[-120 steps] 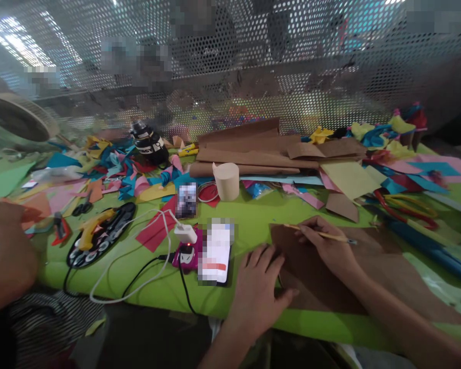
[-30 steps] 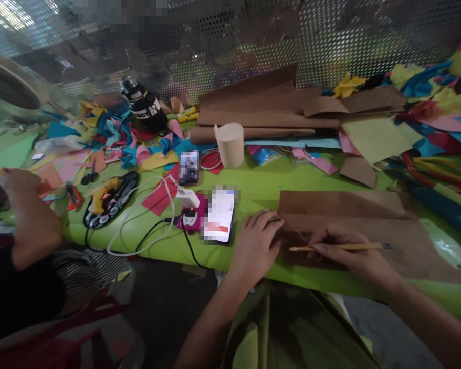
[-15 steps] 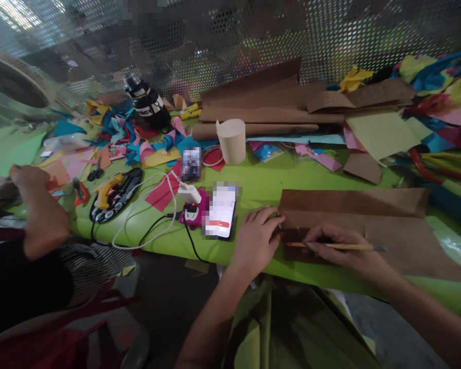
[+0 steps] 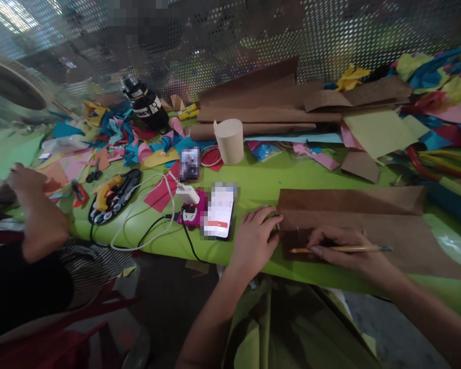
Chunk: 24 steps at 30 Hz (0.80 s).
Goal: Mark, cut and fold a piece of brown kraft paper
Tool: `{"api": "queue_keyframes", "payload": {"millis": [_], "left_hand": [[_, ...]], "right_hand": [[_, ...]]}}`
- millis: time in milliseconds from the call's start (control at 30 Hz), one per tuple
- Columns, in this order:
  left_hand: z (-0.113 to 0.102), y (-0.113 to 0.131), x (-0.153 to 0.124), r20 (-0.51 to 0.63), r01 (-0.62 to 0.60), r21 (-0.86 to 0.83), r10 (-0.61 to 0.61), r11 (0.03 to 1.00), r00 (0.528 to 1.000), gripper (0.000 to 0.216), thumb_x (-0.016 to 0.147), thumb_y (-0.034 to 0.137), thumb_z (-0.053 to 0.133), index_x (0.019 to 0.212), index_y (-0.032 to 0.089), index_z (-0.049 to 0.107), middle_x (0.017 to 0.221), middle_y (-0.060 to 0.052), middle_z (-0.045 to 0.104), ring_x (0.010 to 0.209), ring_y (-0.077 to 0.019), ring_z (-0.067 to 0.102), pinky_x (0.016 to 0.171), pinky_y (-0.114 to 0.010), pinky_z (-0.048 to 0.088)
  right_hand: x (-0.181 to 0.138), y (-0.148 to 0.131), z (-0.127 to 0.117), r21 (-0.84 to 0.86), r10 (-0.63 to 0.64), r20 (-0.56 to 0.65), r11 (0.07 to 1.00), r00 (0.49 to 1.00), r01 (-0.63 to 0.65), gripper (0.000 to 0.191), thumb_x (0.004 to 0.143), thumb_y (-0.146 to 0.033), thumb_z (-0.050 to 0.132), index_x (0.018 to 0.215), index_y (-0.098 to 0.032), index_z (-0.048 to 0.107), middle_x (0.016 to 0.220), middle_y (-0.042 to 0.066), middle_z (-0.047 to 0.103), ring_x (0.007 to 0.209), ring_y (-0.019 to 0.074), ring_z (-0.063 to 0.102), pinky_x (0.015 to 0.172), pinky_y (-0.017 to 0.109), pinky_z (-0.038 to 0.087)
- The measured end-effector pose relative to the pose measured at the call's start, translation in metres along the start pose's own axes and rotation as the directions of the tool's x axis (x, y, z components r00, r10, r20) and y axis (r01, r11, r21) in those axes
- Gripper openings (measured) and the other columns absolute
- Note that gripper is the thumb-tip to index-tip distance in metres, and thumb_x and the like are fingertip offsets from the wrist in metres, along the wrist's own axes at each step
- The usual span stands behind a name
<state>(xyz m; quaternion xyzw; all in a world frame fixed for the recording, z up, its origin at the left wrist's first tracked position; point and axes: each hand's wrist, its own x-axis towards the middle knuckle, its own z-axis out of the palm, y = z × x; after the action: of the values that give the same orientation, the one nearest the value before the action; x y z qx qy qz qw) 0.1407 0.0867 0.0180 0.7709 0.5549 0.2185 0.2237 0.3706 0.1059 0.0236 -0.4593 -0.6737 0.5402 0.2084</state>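
Two hands [image 4: 255, 241] on one brown paper sheet [image 4: 384, 230], one pencil [image 4: 340, 249].

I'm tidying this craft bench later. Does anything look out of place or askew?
Yes. A black bottle lies tipped among loose coloured paper scraps at the back left, and white and black cables trail off the green table edge.
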Motion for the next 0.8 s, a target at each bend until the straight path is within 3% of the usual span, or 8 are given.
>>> {"api": "queue_keyframes", "payload": {"millis": [800], "left_hand": [[-0.001,-0.002,0.002,-0.011,0.019,0.048,-0.019,0.999,1.0,0.033,0.091,0.014,0.067,0.123,0.023,0.066,0.136,-0.007,0.065,0.129,-0.0275,0.059,0.106,-0.052,0.051]], "right_hand": [[-0.014,0.005,-0.015,0.063,0.01,0.01,0.998,1.0,-0.011,0.028,0.084,-0.044,0.066,0.067,-0.021,0.065,0.06,-0.001,0.055,0.056,0.0146,0.045,0.052,0.027,0.03]]}}
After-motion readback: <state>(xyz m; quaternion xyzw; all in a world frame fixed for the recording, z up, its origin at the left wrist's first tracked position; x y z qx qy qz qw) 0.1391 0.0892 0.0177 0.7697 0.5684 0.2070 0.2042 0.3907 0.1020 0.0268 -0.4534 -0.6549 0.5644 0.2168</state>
